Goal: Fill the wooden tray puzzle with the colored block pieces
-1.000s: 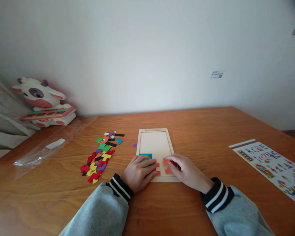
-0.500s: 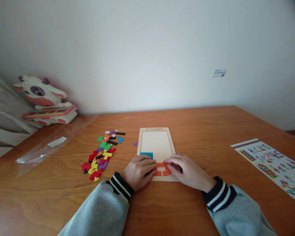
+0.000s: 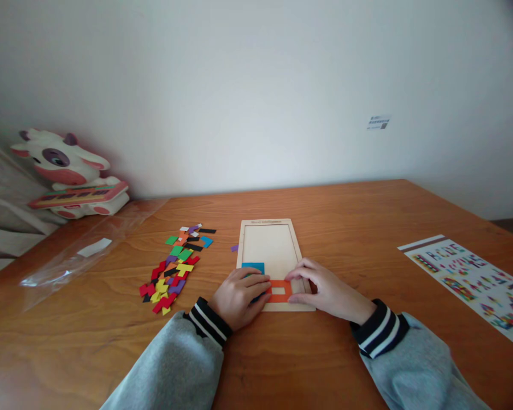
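A pale wooden tray [image 3: 240,242] with a raised rim lies in front of me. Flat orange puzzle pieces [image 3: 278,283] in its near end surround a small bare rectangle. My right hand [image 3: 318,287] has thumb and forefinger on the right-hand orange piece, gripping its edges. Over the near left corner lies my left hand [image 3: 241,296], its fingers loosely extended and thumb apart, touching the left side of the orange pieces. Blue puzzle pieces [image 3: 253,266] show beyond and beneath those fingers, partly hidden.
Loose coloured puzzle pieces [image 3: 175,270] are heaped left of the tray, and one purple piece [image 3: 234,248] lies close by it. A clear plastic bag [image 3: 64,265] and a cow toy with a keyboard [image 3: 74,182] are farther left. A printed pattern sheet [image 3: 465,279] lies at the right.
The right-hand orange piece has slid left against the other, narrowing the gap to a small rectangle. My right thumb and forefinger have spread along its edge. My left hand has hardly moved.
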Available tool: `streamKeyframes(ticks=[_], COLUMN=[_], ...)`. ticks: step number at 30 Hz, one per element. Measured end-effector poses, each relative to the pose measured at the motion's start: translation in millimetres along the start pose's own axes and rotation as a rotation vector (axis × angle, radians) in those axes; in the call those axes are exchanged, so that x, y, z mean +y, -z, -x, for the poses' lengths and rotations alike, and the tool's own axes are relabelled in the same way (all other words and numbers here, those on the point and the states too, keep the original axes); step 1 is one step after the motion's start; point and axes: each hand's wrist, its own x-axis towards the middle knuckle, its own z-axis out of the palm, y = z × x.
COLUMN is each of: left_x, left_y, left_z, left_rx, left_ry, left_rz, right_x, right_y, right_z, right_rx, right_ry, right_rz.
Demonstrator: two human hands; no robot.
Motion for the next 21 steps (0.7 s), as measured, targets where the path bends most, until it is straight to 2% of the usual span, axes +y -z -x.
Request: streamKeyframes(ticks=[8, 21], left_x=[-0.5, 1.2], left_y=[-0.8, 1.3], left_z=[0.5, -1.4], left_rx=[0.007, -0.02], left_ry=[-0.019, 0.014], left_rz=[0.001, 0.017], right_x=[2.0, 1.3], right_y=[1.4, 0.0], right_z=[2.4, 3.3], right_rx=[-0.058, -0.053], right_ry=[0.025, 0.054], right_rz=[0.029, 0.048])
